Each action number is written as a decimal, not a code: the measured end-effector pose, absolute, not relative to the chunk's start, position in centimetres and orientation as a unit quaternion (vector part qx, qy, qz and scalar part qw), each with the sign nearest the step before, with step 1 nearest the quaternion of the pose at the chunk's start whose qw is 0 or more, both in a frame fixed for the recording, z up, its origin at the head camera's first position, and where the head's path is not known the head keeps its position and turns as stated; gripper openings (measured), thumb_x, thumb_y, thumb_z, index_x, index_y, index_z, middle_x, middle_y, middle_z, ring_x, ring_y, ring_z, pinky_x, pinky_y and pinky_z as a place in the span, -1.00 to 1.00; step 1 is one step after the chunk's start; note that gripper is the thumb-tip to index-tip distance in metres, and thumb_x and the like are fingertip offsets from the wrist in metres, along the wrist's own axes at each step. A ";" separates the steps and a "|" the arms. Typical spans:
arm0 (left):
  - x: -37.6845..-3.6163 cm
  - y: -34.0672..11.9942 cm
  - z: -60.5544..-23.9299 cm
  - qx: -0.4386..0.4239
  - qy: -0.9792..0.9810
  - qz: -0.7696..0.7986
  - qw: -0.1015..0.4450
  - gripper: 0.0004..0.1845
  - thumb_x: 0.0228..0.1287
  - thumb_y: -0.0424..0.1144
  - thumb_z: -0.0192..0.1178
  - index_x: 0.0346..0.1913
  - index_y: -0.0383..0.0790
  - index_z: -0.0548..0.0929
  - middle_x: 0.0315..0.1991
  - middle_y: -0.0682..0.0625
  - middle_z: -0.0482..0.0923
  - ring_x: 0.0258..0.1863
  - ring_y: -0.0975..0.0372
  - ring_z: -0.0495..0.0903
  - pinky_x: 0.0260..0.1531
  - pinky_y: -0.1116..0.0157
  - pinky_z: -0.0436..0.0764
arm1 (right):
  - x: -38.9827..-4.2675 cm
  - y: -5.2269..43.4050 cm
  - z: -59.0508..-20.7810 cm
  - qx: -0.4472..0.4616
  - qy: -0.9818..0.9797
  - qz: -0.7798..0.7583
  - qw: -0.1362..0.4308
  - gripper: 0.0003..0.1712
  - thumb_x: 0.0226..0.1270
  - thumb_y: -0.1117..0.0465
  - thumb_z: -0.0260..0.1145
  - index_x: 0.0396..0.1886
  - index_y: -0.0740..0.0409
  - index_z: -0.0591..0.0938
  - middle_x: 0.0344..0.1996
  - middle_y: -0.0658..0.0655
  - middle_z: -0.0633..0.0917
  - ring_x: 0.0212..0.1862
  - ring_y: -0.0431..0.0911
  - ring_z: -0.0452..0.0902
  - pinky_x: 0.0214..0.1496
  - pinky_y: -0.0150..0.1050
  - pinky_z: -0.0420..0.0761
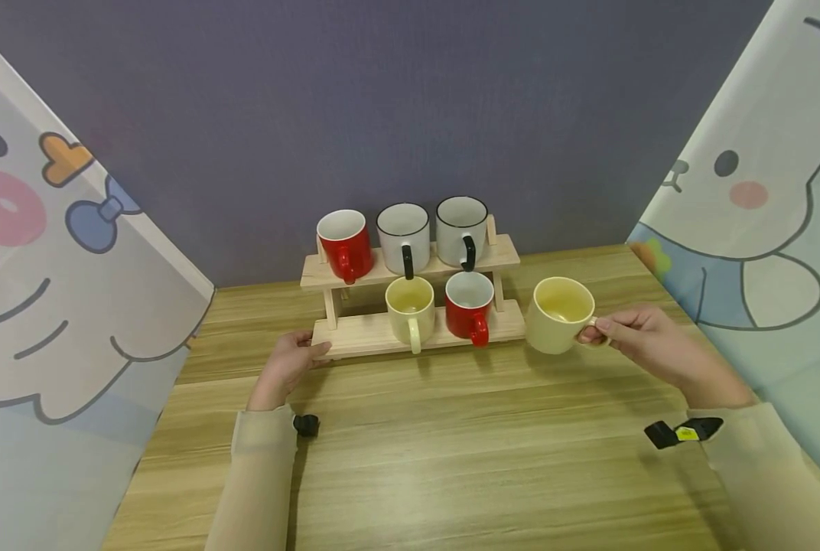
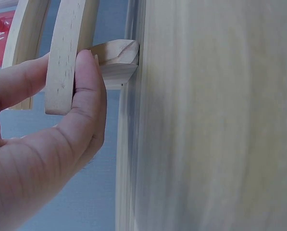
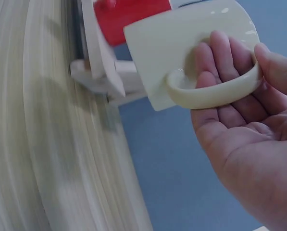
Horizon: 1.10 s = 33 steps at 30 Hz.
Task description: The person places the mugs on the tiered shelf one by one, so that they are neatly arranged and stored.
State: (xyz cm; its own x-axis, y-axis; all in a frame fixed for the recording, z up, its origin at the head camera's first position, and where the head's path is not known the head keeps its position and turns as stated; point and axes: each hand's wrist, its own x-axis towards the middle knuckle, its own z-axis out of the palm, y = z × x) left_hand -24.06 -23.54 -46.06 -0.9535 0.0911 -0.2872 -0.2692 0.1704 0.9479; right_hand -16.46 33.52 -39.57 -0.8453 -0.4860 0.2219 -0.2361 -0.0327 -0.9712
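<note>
My right hand (image 1: pixel 647 344) grips a pale yellow mug (image 1: pixel 551 329) by its handle (image 3: pixel 215 94), fingers through the loop. That mug hangs upright just off the right end of a two-step wooden rack (image 1: pixel 358 335). At the rack's left end my left hand (image 1: pixel 289 367) pinches the lower board (image 2: pixel 61 72) between thumb and fingers. A second yellow mug (image 1: pixel 410 310) and a red mug (image 1: pixel 466 314) stand on the lower step. Another red mug (image 1: pixel 355 249) and two white mugs with black rims and handles, a middle one (image 1: pixel 403 239) and a right one (image 1: pixel 460 233), stand above.
The rack stands on a wood-grain table (image 1: pixel 417 459) near a dark blue-grey back wall (image 1: pixel 410 99). Panels with cartoon animals flank it, one on the left (image 1: pixel 45 291) and one on the right (image 1: pixel 761 199).
</note>
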 end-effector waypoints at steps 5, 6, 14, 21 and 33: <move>-24.0 -23.6 -46.0 -0.060 0.752 0.642 0.140 -0.28 0.51 -0.39 0.19 0.48 -0.68 0.05 0.18 -0.38 0.27 0.05 -0.07 0.53 0.18 0.03 0.60 | -15.9 32.5 -39.1 -0.291 0.686 -0.656 0.122 -0.68 0.58 0.58 -0.05 -0.07 0.62 0.65 -0.15 0.27 0.76 0.00 -0.03 0.69 0.14 -0.30 0.63; -23.9 -23.6 -46.0 -0.060 0.751 0.642 0.140 -0.27 0.51 -0.39 0.19 0.48 -0.68 0.04 0.19 -0.38 0.27 0.06 -0.07 0.53 0.18 0.04 0.60 | -15.8 32.2 -39.1 -0.293 0.688 -0.652 0.126 -0.68 0.57 0.59 -0.04 -0.08 0.61 0.66 -0.17 0.28 0.76 -0.01 -0.03 0.69 0.13 -0.29 0.64; -24.0 -23.6 -45.9 -0.057 0.749 0.645 0.141 -0.27 0.51 -0.39 0.18 0.49 -0.67 0.02 0.22 -0.41 0.25 0.08 -0.08 0.51 0.18 0.04 0.60 | -14.5 29.9 -38.9 -0.300 0.718 -0.611 0.145 -0.70 0.56 0.55 0.03 -0.11 0.49 0.72 -0.19 0.30 0.76 -0.06 -0.03 0.69 0.04 -0.27 0.69; -24.0 -23.5 -45.8 -0.054 0.746 0.648 0.143 -0.26 0.51 -0.38 0.19 0.49 -0.67 0.02 0.21 -0.41 0.29 0.12 -0.12 0.49 0.17 0.02 0.61 | -13.8 26.3 -39.1 -0.309 0.706 -0.613 0.176 -0.73 0.55 0.51 0.09 -0.14 0.46 0.74 -0.22 0.29 0.76 -0.10 0.01 0.72 0.01 -0.16 0.73; -24.2 -23.6 -46.1 -0.055 0.748 0.647 0.137 -0.32 0.50 -0.41 0.19 0.47 -0.67 0.11 0.14 -0.38 0.36 0.07 -0.11 0.53 0.14 0.05 0.64 | -13.5 19.2 -40.3 -0.286 0.692 -0.626 0.217 -0.75 0.55 0.35 0.20 -0.12 0.47 0.74 -0.21 0.41 0.74 -0.09 0.13 0.70 0.04 -0.08 0.72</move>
State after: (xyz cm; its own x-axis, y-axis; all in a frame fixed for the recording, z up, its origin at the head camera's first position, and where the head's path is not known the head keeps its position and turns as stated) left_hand -24.17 -23.61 -46.15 -0.9562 0.0948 -0.2770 -0.2605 0.1562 0.9528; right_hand -13.50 19.18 -40.32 -0.7429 -0.6669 0.0582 -0.1245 0.0523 -0.9908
